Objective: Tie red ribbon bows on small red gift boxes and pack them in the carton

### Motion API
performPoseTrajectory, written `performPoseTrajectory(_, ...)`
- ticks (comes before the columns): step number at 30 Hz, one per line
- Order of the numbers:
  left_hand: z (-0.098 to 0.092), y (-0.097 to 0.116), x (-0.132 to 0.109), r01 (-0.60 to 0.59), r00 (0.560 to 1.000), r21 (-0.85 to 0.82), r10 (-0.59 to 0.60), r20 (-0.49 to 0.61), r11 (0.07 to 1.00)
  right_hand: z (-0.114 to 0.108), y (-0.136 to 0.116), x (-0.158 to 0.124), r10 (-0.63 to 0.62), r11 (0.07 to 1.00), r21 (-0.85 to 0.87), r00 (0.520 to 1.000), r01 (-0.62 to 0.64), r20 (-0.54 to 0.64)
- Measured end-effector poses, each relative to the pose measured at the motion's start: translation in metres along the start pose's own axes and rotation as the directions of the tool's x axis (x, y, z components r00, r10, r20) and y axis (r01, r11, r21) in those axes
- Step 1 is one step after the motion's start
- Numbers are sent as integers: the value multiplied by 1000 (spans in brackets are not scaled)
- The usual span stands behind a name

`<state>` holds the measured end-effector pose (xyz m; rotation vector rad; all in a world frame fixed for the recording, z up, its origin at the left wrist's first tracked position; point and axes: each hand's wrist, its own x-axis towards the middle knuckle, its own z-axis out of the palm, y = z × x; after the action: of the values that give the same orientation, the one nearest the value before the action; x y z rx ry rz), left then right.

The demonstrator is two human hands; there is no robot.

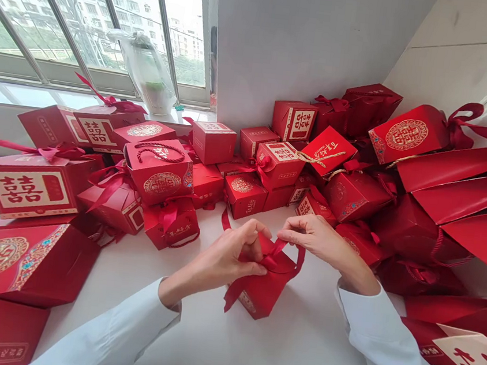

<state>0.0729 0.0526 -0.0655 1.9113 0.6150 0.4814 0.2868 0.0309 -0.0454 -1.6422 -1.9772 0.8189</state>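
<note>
A small red gift box [257, 297] stands on the white table in front of me, with a dark red ribbon [279, 263] across its top. My left hand [236, 251] is at the box's left side, fingers closed on the ribbon near the middle of the lid. Just right of it, my right hand [318, 240] pinches another part of the same ribbon between thumb and fingers. One ribbon tail hangs down the box's front left, and a loop curves out under my right hand. What lies under my left fingers is partly hidden.
Red gift boxes with ribbons are piled at left [29, 186], at the back [244, 194] and at right [358, 189]. Red bags [484, 213] lean at far right. A plastic-wrapped cup [152, 94] stands on the sill by the barred window. White table surface [209, 341] shows nearest me.
</note>
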Motion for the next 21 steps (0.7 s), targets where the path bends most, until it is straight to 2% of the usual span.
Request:
performPoseTrajectory(2,5,-2,0,25,999,-26,-26,-29,999,7,-8,-2,-91,993,-88,989,81,-119)
performPoseTrajectory(3,8,-3,1,39,998,-44,-41,-45,998,11,-12,-3,-177,976,-158,969,151,-170)
performPoseTrajectory(5,11,-4,1,64,994,-76,-71,-82,995,20,-22,-8,-409,878,-360,886,317,-219)
performPoseTrajectory(7,13,-3,1,72,989,-70,-80,-120,995,28,-31,-13,-630,683,-590,757,431,-176)
performPoseTrajectory(9,13,-1,1,60,987,9,-58,-150,998,34,-37,-18,-756,486,-739,648,466,-89)
performPoseTrajectory(10,12,1,1,49,987,64,-38,-158,997,35,-39,-20,-784,426,-774,619,470,-55)
performPoseTrajectory(11,12,2,1,37,987,115,-18,-161,993,36,-40,-22,-792,396,-787,610,474,-31)
performPoseTrajectory(13,12,4,1,22,986,172,7,-164,985,34,-41,-24,-768,441,-755,640,486,-37)
performPoseTrajectory(15,13,4,0,21,986,172,8,-165,985,31,-41,-24,-675,622,-616,730,484,-107)
performPoseTrajectory(17,14,2,-1,26,987,135,-4,-161,990,28,-41,-24,-486,845,-350,855,405,-182)
performPoseTrajectory(18,15,1,-1,30,987,109,-12,-163,994,26,-41,-24,-369,922,-199,908,331,-199)
performPoseTrajectory(19,16,1,-1,34,986,81,-20,-167,996,25,-40,-24,-257,966,-61,947,250,-194)
performPoseTrajectory(21,17,0,-1,45,983,36,-38,-181,998,22,-39,-25,-96,982,150,984,119,-151)
